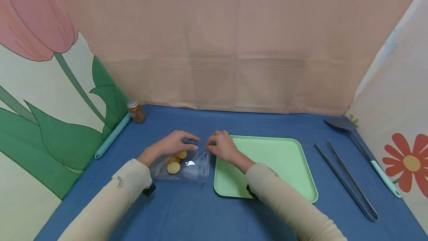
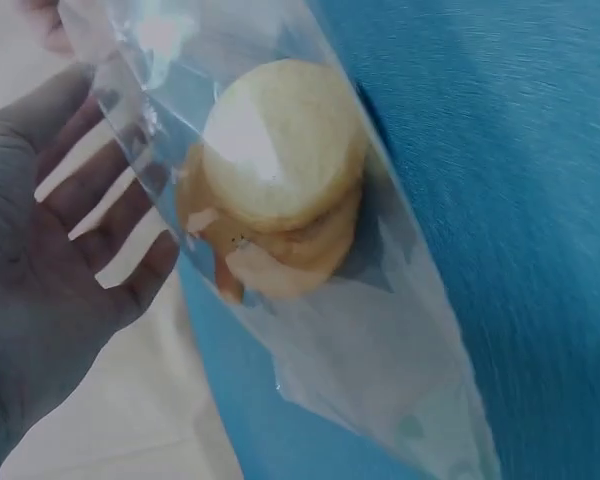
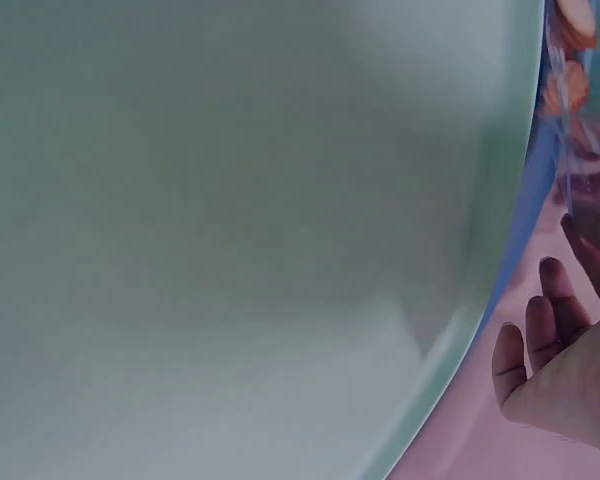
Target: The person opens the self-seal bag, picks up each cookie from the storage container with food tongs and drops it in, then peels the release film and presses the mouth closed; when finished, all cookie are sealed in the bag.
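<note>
A clear plastic bag (image 1: 197, 172) lies on the blue cloth, left of a light green tray (image 1: 267, 166). Inside it are several round pieces like cookies (image 1: 173, 167), one pale yellow, others golden brown. My left hand (image 1: 174, 142) is at the bag's far side, thumb and fingers apart; in the left wrist view its fairly straight fingers (image 2: 110, 195) lie along the bag's edge. At the bag's far right corner, my right hand (image 1: 222, 146) pinches the edge with curled fingers. The right wrist view shows its fingers (image 3: 540, 330) beside the tray's rim, thumb contact unclear.
Metal tongs (image 1: 347, 181) lie right of the tray, and a dark spatula (image 1: 361, 146) with a mint handle is farther right. At the back left stand a spice jar (image 1: 136, 112) and a teal roll (image 1: 113, 135). Printed cloth walls surround the table.
</note>
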`<move>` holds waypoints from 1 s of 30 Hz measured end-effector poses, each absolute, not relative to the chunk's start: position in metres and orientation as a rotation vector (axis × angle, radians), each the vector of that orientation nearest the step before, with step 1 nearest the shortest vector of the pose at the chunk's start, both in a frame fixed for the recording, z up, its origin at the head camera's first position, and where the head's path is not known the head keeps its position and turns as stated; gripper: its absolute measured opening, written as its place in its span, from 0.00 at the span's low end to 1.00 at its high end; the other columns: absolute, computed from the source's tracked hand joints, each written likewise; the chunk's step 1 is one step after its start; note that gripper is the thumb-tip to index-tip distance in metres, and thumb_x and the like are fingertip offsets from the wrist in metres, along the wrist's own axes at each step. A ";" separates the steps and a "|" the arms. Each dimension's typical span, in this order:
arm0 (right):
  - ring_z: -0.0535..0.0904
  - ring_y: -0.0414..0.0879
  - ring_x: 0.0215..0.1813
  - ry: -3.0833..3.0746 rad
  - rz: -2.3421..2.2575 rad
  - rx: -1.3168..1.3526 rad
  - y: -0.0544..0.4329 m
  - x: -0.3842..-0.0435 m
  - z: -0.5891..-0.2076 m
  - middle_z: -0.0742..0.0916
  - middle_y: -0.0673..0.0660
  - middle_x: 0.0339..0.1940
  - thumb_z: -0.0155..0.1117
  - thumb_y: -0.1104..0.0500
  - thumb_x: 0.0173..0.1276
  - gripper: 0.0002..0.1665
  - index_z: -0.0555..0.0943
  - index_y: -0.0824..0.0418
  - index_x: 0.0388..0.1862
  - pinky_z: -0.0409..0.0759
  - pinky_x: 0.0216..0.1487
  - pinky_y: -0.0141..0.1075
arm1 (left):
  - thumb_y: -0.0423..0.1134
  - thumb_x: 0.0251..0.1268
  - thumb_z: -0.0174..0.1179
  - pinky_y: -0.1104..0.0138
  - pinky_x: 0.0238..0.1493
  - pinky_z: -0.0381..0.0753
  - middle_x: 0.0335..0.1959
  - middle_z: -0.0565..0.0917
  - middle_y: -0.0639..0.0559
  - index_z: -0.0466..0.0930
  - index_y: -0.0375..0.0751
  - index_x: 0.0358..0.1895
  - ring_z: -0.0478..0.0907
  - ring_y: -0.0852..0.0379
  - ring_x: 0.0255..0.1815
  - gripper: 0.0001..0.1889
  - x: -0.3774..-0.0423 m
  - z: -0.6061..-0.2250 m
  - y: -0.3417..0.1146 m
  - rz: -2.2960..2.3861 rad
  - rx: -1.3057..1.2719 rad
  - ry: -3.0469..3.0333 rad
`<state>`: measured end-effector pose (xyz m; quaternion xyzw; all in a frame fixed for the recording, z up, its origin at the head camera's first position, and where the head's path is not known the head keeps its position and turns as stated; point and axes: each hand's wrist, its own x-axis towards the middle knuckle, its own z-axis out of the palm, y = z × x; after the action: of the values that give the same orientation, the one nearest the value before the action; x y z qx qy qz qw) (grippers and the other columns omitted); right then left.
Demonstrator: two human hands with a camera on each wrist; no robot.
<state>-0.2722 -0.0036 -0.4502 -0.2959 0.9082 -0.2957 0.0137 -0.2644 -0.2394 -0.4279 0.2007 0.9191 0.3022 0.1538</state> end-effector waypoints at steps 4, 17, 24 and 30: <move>0.74 0.56 0.55 2.786 -0.991 -0.870 -0.005 -0.277 -0.450 0.85 0.57 0.50 0.68 0.56 0.70 0.06 0.90 0.54 0.38 0.73 0.57 0.51 | 0.49 0.73 0.60 0.54 0.59 0.81 0.61 0.84 0.49 0.81 0.46 0.63 0.81 0.50 0.61 0.21 -0.269 -0.432 -0.238 0.917 0.606 2.549; 0.73 0.54 0.55 2.789 -1.072 -0.854 -0.004 -0.283 -0.455 0.86 0.55 0.48 0.69 0.55 0.69 0.05 0.90 0.52 0.36 0.73 0.56 0.49 | 0.45 0.71 0.63 0.63 0.48 0.83 0.52 0.88 0.51 0.87 0.47 0.54 0.84 0.57 0.49 0.14 -0.278 -0.448 -0.237 0.971 0.680 2.575; 0.73 0.54 0.56 2.784 -1.067 -0.838 -0.003 -0.282 -0.456 0.85 0.54 0.50 0.69 0.53 0.70 0.05 0.90 0.51 0.36 0.73 0.55 0.49 | 0.45 0.71 0.63 0.65 0.42 0.79 0.45 0.88 0.57 0.90 0.52 0.46 0.79 0.59 0.43 0.08 -0.278 -0.454 -0.236 1.011 0.665 2.640; 0.73 0.54 0.57 2.816 -1.020 -0.852 -0.003 -0.282 -0.455 0.84 0.54 0.51 0.68 0.51 0.70 0.07 0.90 0.50 0.36 0.72 0.57 0.50 | 0.44 0.71 0.63 0.56 0.52 0.76 0.40 0.87 0.61 0.90 0.55 0.42 0.78 0.59 0.41 0.06 -0.279 -0.456 -0.235 1.014 0.653 2.678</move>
<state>-0.2817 -0.0026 -0.4554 -0.2736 0.9043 -0.3276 0.0138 -0.2786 -0.2352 -0.4556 0.2211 0.9071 0.3435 0.1019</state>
